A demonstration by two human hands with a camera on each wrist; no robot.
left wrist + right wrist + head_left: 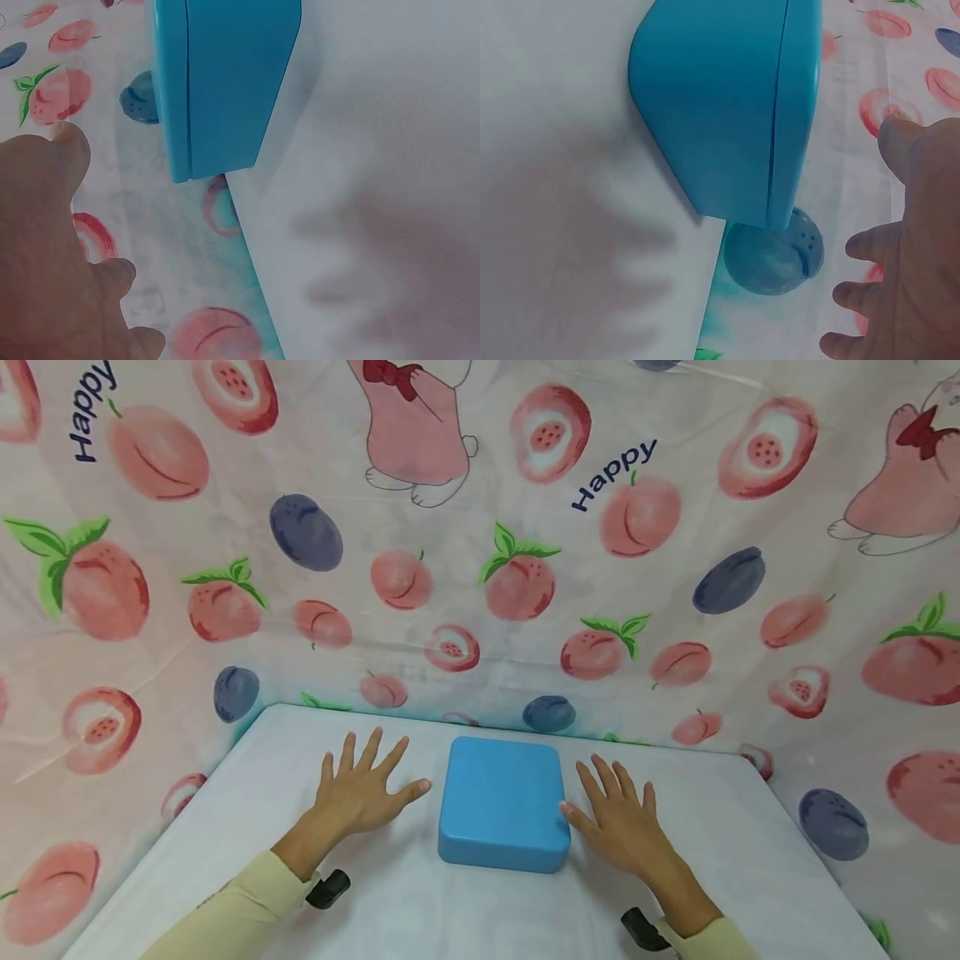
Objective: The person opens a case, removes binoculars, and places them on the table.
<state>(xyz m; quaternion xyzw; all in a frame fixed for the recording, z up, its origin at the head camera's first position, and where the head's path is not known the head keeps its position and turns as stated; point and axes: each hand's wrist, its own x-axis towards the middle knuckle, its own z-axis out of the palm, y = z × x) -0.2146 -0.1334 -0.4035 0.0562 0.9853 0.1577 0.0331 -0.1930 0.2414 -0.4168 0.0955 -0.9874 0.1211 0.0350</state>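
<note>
A blue box [502, 802] with rounded corners sits on the white table, between my two hands. In the left wrist view a seam runs along the side of the box [225, 82], near its top, like the edge of a lid; the right wrist view shows the same seam on the box [712, 105]. My left hand [360, 797] hovers to the left of the box, fingers spread, holding nothing. To the right, my right hand [622, 822] is also spread and holds nothing; its thumb overlaps the box's edge in the head view, but the right wrist view shows a gap.
The white table [390, 910] carries the box. Behind it and at both sides hangs a cloth [450, 577] printed with peaches, plums and rabbits. A small black device [327, 889] is strapped at the left cuff, and another black device [643, 929] at the right cuff.
</note>
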